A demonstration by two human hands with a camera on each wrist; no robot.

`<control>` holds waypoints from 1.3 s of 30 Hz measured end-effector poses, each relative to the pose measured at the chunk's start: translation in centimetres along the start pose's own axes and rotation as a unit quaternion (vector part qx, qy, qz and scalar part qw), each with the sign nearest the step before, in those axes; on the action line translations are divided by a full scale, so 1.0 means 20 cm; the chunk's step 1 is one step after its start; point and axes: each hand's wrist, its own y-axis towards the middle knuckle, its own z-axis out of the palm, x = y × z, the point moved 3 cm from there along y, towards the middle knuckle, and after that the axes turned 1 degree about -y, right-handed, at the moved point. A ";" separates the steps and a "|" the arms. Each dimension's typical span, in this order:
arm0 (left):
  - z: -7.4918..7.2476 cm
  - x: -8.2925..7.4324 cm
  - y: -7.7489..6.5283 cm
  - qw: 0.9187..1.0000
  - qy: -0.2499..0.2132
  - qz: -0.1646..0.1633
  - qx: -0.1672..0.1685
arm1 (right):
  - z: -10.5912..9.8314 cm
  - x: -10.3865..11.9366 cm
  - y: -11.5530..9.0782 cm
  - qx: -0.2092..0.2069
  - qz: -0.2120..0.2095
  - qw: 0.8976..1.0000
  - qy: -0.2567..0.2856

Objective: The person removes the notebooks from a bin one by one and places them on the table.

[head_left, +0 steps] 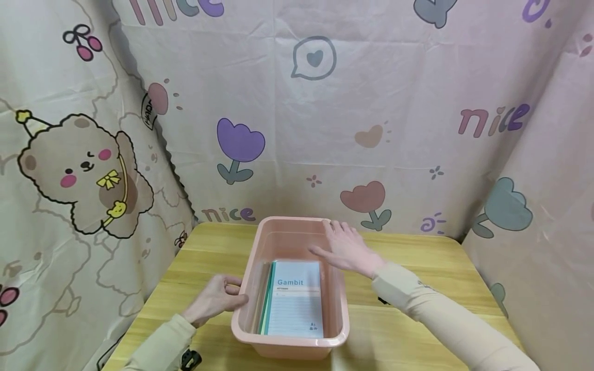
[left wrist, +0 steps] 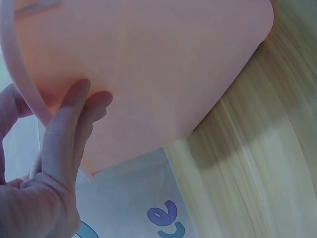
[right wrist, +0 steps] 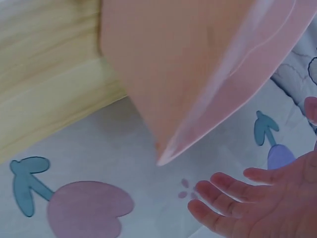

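A pink plastic bin [head_left: 294,351] stands on the wooden table. Inside it lies a pale blue notebook [head_left: 298,309] marked "Gambit", with green and brown edges of other books showing along its left side. My left hand [head_left: 215,299] grips the bin's left rim. In the left wrist view its fingers [left wrist: 63,131] lie along the outer wall while the thumb is on the rim's other side. Over the far right corner of the bin, my right hand [head_left: 348,247] is spread with its fingers extended. The right wrist view shows this hand [right wrist: 262,203] apart from the rim, holding nothing.
The wooden table [head_left: 408,319] extends on both sides of the bin. A patterned curtain [head_left: 301,129] hangs behind it and along both sides. A small black object [head_left: 383,300] shows beside the right sleeve.
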 end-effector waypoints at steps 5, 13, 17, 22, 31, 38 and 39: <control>0.01 -0.01 0.00 1.000 -0.001 -0.001 0.001 | 0.01 0.10 0.08 0.015 -0.005 1.000 -0.015; 0.01 -0.01 0.01 1.000 0.004 -0.006 -0.005 | 0.09 0.18 0.19 0.039 -0.005 0.999 -0.025; 0.01 -0.01 0.01 1.000 0.006 -0.006 -0.005 | 0.14 0.20 0.24 0.069 0.006 0.998 -0.008; 0.01 -0.01 0.01 1.000 0.005 -0.007 -0.007 | 0.20 0.23 0.29 0.072 0.017 0.997 -0.020; 0.01 0.00 0.00 1.000 0.009 -0.010 -0.006 | 0.24 0.31 0.35 0.065 0.014 0.997 -0.035; 0.02 0.00 0.01 1.000 0.011 -0.015 -0.017 | 0.28 0.35 0.38 0.079 0.024 0.996 -0.022; 0.02 0.01 0.01 1.000 0.010 -0.016 -0.019 | 0.30 0.35 0.38 0.082 0.028 0.996 -0.026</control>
